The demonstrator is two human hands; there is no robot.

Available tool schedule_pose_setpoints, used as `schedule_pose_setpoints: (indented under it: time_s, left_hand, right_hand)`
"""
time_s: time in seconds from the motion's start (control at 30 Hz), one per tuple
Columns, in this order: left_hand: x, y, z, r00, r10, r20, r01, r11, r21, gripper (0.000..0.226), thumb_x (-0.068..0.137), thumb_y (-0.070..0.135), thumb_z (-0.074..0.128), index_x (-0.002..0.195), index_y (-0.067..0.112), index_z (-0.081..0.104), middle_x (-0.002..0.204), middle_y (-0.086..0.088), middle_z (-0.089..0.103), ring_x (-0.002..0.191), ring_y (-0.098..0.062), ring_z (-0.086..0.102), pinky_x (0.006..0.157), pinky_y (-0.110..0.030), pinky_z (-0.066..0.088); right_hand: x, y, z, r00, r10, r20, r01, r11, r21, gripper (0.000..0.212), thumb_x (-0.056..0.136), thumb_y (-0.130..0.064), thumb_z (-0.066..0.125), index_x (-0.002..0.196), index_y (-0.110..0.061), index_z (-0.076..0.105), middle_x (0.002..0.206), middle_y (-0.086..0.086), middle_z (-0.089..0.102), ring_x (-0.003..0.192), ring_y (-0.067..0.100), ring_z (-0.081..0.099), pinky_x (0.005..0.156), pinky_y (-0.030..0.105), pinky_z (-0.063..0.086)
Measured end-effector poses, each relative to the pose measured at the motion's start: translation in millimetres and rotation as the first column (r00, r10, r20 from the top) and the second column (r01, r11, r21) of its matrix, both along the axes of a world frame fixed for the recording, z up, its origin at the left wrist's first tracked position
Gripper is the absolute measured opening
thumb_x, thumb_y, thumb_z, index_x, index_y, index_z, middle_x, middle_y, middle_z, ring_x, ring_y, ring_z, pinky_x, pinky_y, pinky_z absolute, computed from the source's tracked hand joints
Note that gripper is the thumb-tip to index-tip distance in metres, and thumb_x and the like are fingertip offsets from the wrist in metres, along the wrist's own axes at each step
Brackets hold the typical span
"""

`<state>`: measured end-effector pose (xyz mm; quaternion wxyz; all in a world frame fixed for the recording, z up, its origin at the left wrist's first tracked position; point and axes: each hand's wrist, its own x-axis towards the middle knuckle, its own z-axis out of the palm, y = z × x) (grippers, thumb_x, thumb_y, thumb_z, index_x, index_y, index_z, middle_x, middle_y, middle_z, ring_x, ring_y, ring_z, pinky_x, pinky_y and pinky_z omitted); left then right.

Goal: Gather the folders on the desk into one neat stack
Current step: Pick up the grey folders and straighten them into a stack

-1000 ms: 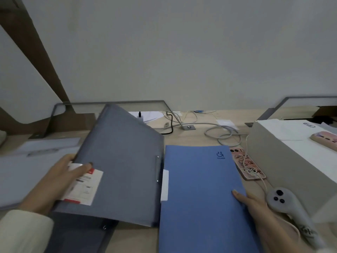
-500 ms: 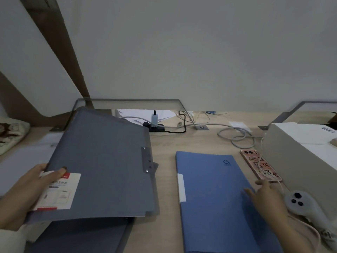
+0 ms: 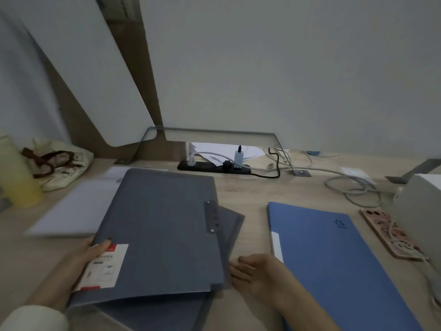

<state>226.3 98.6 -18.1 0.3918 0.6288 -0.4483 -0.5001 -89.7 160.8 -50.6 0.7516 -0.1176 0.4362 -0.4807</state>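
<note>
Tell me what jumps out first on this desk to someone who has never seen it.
The big grey folder at centre left, gripped at its labelled corner by the left hand over another grey folder. Next, the bright blue folder flat on the right, with the right hand open between the two. Behind them, a black power strip trailing cables.
</note>
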Motion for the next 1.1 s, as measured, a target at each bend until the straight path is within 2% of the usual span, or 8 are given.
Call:
schedule_pose_setpoints:
  time_s: [0.13,0.33,0.4,0.53,0.8,0.9,0.97,1.1]
  left_hand:
    - [7,7,-11,0.998,0.047,-0.052,-0.048,0.999,-0.021,0.018,0.091,0.012,0.051,0.108,0.004,0.052,0.085,-0.018,0.061,0.068,-0.028,0.057,0.057,-0.031,0.047]
    - [9,11,-15,0.992,0.083,-0.1,-0.08,0.996,0.034,0.031,0.088,0.015,0.057,0.113,-0.003,0.051,0.088,-0.025,0.064,0.07,-0.032,0.06,0.064,-0.038,0.047]
    - [13,11,-13,0.992,0.068,-0.104,-0.063,0.997,0.052,0.033,0.087,0.016,0.058,0.114,-0.002,0.052,0.092,-0.027,0.066,0.074,-0.033,0.062,0.068,-0.04,0.049]
    - [19,16,-11,0.989,0.054,-0.135,-0.044,0.996,0.078,0.031,0.087,0.015,0.057,0.115,0.001,0.053,0.103,-0.032,0.065,0.081,-0.035,0.063,0.073,-0.041,0.049]
    - [17,28,-19,0.959,0.003,-0.284,0.04,0.989,0.146,0.046,0.072,0.02,0.066,0.115,0.007,0.058,0.112,-0.032,0.065,0.095,-0.041,0.063,0.094,-0.055,0.045]
    - [3,25,-24,0.963,-0.074,-0.259,0.111,0.985,0.129,0.031,0.083,0.012,0.06,0.113,0.008,0.06,0.1,-0.026,0.072,0.086,-0.036,0.068,0.085,-0.049,0.052]
    - [-8,23,-24,0.966,-0.127,-0.225,0.154,0.983,0.105,0.024,0.086,0.011,0.058,0.109,0.013,0.062,0.089,-0.016,0.077,0.076,-0.03,0.072,0.069,-0.037,0.056]
    - [-30,24,-17,0.95,-0.232,-0.208,0.258,0.96,0.109,0.024,0.086,0.012,0.059,0.108,0.02,0.063,0.096,-0.011,0.077,0.086,-0.027,0.073,0.068,-0.031,0.058]
  right_hand:
    - [4,-10,8,0.997,-0.031,-0.072,0.041,0.99,0.135,0.035,0.08,0.006,0.036,0.053,-0.015,0.034,0.064,0.008,0.032,0.057,0.026,0.031,0.089,0.039,0.047]
    - [24,-23,10,0.97,-0.054,-0.235,0.088,0.986,0.139,0.025,0.083,0.006,0.035,0.063,-0.007,0.039,0.06,0.01,0.036,0.054,0.02,0.033,0.054,0.028,0.032]
    - [35,-23,10,0.954,-0.061,-0.292,0.081,0.995,0.059,0.02,0.086,0.003,0.04,0.068,-0.002,0.048,0.058,0.012,0.044,0.055,0.021,0.041,0.055,0.029,0.036]
    - [50,-21,8,0.957,-0.133,-0.259,0.123,0.991,-0.056,0.019,0.09,-0.005,0.05,0.108,-0.003,0.052,0.096,0.019,0.066,0.078,0.03,0.064,0.059,0.037,0.055]
    - [12,-30,26,0.876,-0.17,-0.451,0.099,0.979,-0.179,0.029,0.091,-0.006,0.047,0.118,-0.007,0.058,0.107,0.019,0.069,0.094,0.035,0.064,0.079,0.043,0.054]
    - [2,-28,23,0.855,-0.122,-0.505,0.063,0.989,-0.132,0.027,0.096,-0.014,0.041,0.114,-0.007,0.059,0.093,0.012,0.069,0.082,0.028,0.064,0.068,0.035,0.052]
    - [1,-26,17,0.851,-0.103,-0.515,0.067,0.994,-0.088,0.036,0.095,-0.031,0.042,0.112,-0.006,0.062,0.097,0.014,0.07,0.09,0.031,0.065,0.078,0.038,0.052]
    - [4,-18,14,0.87,-0.062,-0.489,0.046,0.998,-0.046,0.033,0.086,-0.039,0.057,0.105,-0.013,0.065,0.102,0.013,0.07,0.096,0.031,0.065,0.075,0.035,0.053]
